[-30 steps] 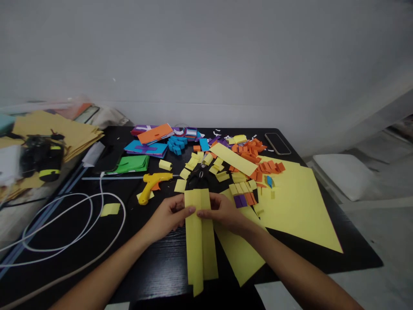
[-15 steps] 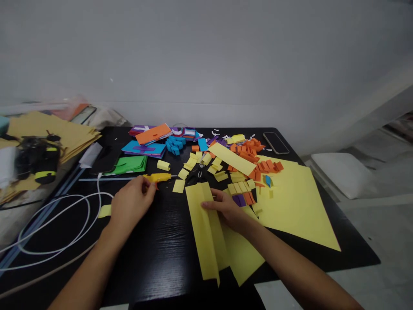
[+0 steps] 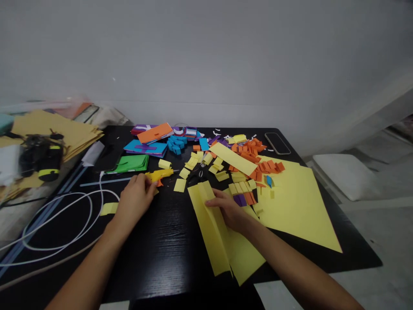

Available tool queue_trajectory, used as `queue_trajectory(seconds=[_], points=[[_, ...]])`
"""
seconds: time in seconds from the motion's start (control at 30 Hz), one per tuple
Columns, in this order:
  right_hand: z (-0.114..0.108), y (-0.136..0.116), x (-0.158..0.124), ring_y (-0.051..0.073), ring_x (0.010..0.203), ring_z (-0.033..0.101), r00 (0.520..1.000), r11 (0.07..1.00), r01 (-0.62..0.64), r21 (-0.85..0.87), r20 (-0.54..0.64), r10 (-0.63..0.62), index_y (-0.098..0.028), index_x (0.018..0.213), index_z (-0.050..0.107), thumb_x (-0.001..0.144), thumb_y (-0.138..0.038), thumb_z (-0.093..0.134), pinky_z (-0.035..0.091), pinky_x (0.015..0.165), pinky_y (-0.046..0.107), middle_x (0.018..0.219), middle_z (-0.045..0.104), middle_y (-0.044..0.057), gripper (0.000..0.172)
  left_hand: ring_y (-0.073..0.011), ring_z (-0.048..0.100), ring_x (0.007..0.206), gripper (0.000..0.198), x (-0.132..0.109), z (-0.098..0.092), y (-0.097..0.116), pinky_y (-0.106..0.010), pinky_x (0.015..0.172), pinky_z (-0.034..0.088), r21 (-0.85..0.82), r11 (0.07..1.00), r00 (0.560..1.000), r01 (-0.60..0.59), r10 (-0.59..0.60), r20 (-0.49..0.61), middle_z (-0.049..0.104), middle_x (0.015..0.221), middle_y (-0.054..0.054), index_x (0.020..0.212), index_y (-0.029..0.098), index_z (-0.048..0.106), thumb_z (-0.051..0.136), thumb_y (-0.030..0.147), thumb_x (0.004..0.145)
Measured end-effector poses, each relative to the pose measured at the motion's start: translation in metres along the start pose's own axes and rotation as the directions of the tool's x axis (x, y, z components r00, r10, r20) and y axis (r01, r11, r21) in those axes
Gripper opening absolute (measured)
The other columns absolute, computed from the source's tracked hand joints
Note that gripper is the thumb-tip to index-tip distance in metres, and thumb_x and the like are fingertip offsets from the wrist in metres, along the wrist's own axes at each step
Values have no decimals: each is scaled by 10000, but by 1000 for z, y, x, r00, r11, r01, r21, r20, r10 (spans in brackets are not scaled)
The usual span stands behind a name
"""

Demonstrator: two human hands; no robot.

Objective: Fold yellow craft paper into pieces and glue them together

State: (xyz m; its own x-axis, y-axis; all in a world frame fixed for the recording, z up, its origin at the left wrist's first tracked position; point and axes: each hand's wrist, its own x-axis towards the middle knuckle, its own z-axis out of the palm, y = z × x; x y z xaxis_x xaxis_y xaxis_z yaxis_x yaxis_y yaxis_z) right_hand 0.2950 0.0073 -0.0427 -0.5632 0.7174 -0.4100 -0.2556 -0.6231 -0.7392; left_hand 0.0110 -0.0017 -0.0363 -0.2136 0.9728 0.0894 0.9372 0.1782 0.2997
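My left hand [image 3: 137,194] is closed around the back of a yellow hot glue gun [image 3: 160,174] with an orange trigger. The gun's nozzle points right, and its handle is mostly hidden by my fingers. In my right hand [image 3: 227,209] is a creased sheet of yellow paper [image 3: 209,232], pinched near its upper right edge with my thumb on top. Another yellow sheet [image 3: 247,256] lies beneath my right hand and wrist. Just beyond the held paper are black scissors [image 3: 200,172] and several small folded yellow paper pieces [image 3: 180,185].
Large yellow sheets [image 3: 300,211] cover the table's right side. Orange folded pieces [image 3: 251,150], a yellow strip [image 3: 234,158] and a phone [image 3: 277,143] lie farther back. Green folded paper [image 3: 132,163] and blue folded paper [image 3: 146,147] sit back left. A white cable [image 3: 87,215] loops at left.
The glue gun has shifted slightly with my left hand, its nozzle now tilted up a little. The lower end of the creased yellow paper has swung right. The whole view has shifted slightly.
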Motion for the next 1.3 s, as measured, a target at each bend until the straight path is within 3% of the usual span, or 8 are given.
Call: queue_trajectory(seconds=[0.13,0.27,0.37,0.47,0.57,0.77,0.9,1.3], points=[[0,3,1,204,822,718,1000,1000,17,-1,14,-17,-204,1084,743,661,-242,836,548,763,322,1008,788,49,435,-305,656,912,235,-1,1,6,-371,742,490,-42,999,997,-7,4,-75,656,972,-115,906,209,575,517,433,949],[3,4,1,227,894,731,999,998,48,-50,27,-47,-216,1102,735,675,-249,854,548,824,347,1053,785,54,445,-273,645,884,253,-14,2,21,-355,752,477,-206,970,974,-132,88,-208,647,930,-85,873,212,584,517,437,966],[4,5,0,242,953,733,995,987,94,-129,27,-91,-223,1122,731,691,-272,866,547,869,369,1078,785,55,455,-193,594,667,274,-32,6,39,-306,643,451,-494,858,990,-138,128,-54,623,758,-15,852,223,591,541,464,972],[4,6,0,241,975,731,990,971,140,-195,18,-139,-223,1140,726,703,-295,872,546,884,371,1093,786,54,466,-174,622,674,337,-48,14,56,-275,599,462,-748,663,980,-15,159,121,662,838,2,1171,227,548,612,468,944],[3,8,1,231,973,731,988,966,154,-206,20,-153,-230,1153,720,710,-305,877,549,871,357,1110,782,49,475,-128,558,555,456,-54,22,65,-234,508,428,-858,496,947,133,192,258,632,782,38,1241,224,503,678,478,904],[3,9,2,212,924,727,989,966,150,-210,23,-148,-206,1123,713,710,-314,887,550,838,339,1078,781,54,461,-57,374,363,439,-51,25,66,-174,386,278,-862,451,884,232,273,380,448,501,99,819,187,563,587,609,934],[3,8,1,216,882,733,993,972,117,-201,7,-118,-199,1128,700,689,-336,901,553,815,346,1034,783,52,502,-56,349,293,460,-50,25,64,-154,319,242,-834,466,840,294,291,458,514,433,85,791,196,538,587,633,926],[1,8,2,248,937,732,985,916,165,-366,19,-170,-203,1096,735,694,-438,903,570,828,372,1075,781,68,495,-111,575,392,380,-50,29,66,-206,365,507,-889,289,858,356,277,433,593,511,73,860,164,590,810,465,782]])
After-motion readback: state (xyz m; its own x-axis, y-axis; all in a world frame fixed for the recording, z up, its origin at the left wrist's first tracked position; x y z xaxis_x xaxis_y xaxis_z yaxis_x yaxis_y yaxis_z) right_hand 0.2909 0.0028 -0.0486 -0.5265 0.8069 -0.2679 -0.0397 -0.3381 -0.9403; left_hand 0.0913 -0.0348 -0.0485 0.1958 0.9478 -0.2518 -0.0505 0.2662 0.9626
